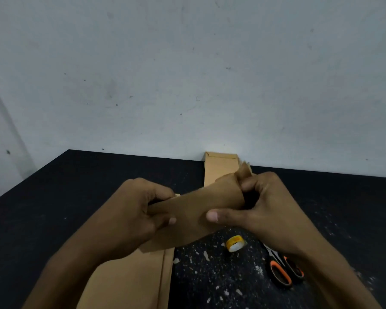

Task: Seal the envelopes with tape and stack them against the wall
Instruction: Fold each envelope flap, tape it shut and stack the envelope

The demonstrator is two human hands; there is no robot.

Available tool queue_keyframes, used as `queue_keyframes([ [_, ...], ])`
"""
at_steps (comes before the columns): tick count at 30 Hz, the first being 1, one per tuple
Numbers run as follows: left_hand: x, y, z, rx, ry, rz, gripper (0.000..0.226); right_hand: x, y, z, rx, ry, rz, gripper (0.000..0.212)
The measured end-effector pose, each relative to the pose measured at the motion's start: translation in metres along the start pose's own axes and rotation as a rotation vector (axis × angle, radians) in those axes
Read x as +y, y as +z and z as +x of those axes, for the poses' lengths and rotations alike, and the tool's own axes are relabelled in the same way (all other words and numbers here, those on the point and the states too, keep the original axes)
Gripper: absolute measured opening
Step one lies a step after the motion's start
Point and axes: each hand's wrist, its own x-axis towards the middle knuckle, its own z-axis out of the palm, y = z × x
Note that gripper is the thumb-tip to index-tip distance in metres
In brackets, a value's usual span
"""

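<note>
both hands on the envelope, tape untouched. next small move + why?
Probably lay the held envelope flat on the table and free the right hand for the tape roll. Both hands, left hand included, grip the envelope in the air, while the tape and the scissors lie unused just below the right wrist.
</note>
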Motion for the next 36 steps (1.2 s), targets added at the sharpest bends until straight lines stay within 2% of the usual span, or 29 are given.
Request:
queue_keyframes([
  [3, 0.0, 0.005, 0.002, -0.014, 0.01, -0.01, 0.02, 0.002, 0.006, 0.002, 0.046, 0.015, -0.024, 0.033],
  [7, 0.001, 0.008, 0.002, -0.013, 0.014, -0.002, 0.022, 0.002, 0.008, 0.002, -0.021, 0.053, -0.059, 0.024],
  [11, 0.001, 0.008, 0.001, 0.01, 0.005, 0.0, 0.02, 0.004, 0.003, 0.001, 0.059, 0.048, -0.066, 0.036],
  [17, 0.013, 0.013, 0.006, -0.002, 0.073, -0.045, 0.015, -0.001, 0.008, 0.0, -0.037, 0.074, -0.094, 0.022],
  [20, 0.019, 0.016, 0.01, 0.046, 0.096, -0.087, 0.011, -0.007, 0.007, -0.004, 0.033, 0.015, -0.086, 0.017],
  [22, 0.023, 0.015, 0.011, 0.099, 0.065, -0.199, 0.006, -0.008, 0.001, -0.01, 0.171, -0.043, 0.031, 0.018],
  [24, 0.027, 0.014, 0.009, 0.131, -0.009, -0.437, 0.009, -0.006, -0.007, -0.014, 0.313, -0.072, 0.243, 0.03],
  [28, 0.033, 0.028, 0.004, 0.104, -0.177, -0.923, 0.025, -0.008, -0.01, -0.019, 0.34, 0.034, 0.699, 0.047],
  [30, 0.032, 0.037, 0.003, 0.059, -0.238, -1.003, 0.03, -0.007, -0.008, -0.021, 0.338, 0.119, 0.738, 0.052],
  [33, 0.031, 0.045, 0.003, 0.003, -0.275, -0.964, 0.039, 0.0, -0.008, -0.028, 0.283, 0.204, 0.696, 0.06],
  [36, 0.029, 0.051, 0.007, 0.04, -0.274, -0.96, 0.038, 0.01, -0.009, -0.039, 0.16, 0.283, 0.583, 0.053],
])
